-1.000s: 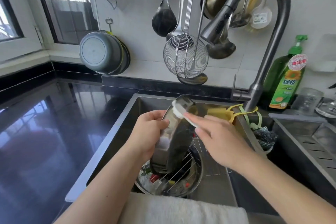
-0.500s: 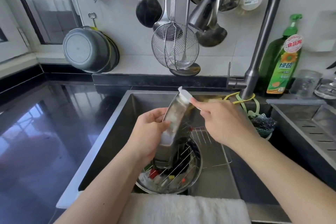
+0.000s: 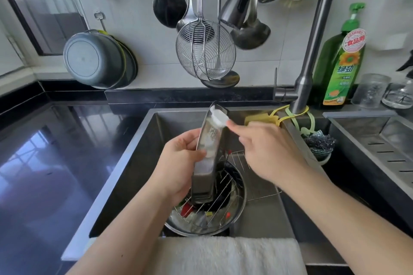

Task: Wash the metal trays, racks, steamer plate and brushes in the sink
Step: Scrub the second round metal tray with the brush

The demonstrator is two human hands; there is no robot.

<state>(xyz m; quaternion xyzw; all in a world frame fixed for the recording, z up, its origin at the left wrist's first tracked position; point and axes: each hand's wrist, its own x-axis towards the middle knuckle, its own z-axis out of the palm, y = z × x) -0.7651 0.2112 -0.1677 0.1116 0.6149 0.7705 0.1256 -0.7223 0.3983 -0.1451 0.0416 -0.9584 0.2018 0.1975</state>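
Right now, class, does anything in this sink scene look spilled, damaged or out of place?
Nothing stands out. The left hand holds a soapy metal tray upright over the sink while the right hand rubs its top edge with a white sponge. Racks sit piled in a bowl below, awaiting washing.

Silver-grey metal tray point(image 3: 206, 163), white sponge point(image 3: 220, 118), green detergent bottle point(image 3: 340, 69), glossy black counter point(image 3: 55, 152)

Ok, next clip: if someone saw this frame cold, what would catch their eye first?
Probably the metal tray held on edge over the sink, gripped by the left hand while the right hand works a white scrubber at its top end. Below it, a round steel bowl holds wire racks. The dark faucet arches overhead, past the hanging wire skimmer.
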